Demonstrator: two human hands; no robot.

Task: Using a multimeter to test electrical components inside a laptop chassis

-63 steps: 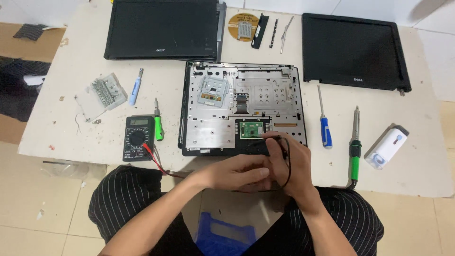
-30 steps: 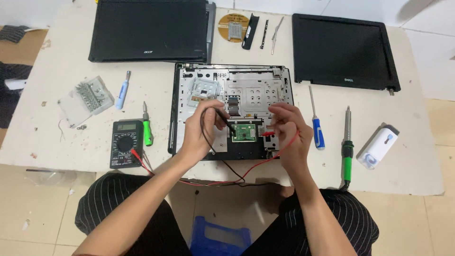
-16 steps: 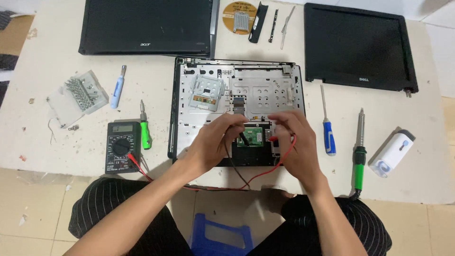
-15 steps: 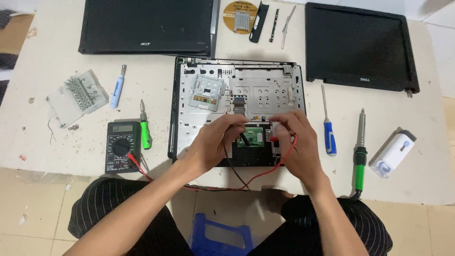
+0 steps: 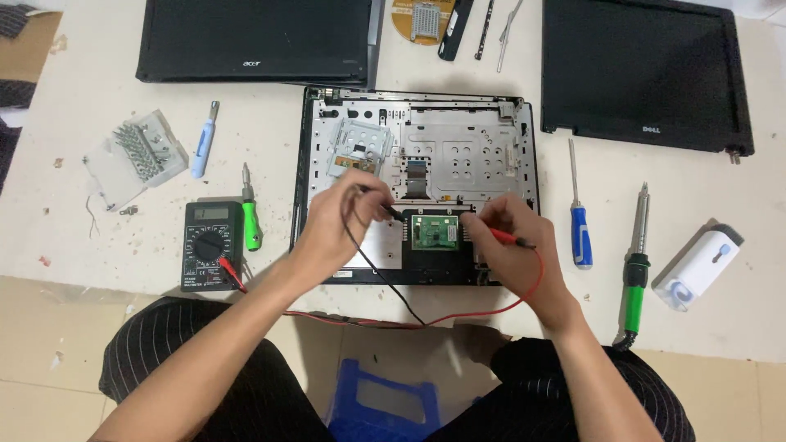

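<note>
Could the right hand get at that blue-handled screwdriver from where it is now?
Probably yes. The blue-handled screwdriver lies on bare table just right of the right hand, nothing between them. But that hand already pinches the red probe, so it would have to free its fingers first.

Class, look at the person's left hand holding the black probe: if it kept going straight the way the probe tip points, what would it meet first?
The left hand aims its black probe rightward and slightly down. It would probably first meet the small green circuit board in the opened laptop base, though the tip's height above it is unclear.
</note>
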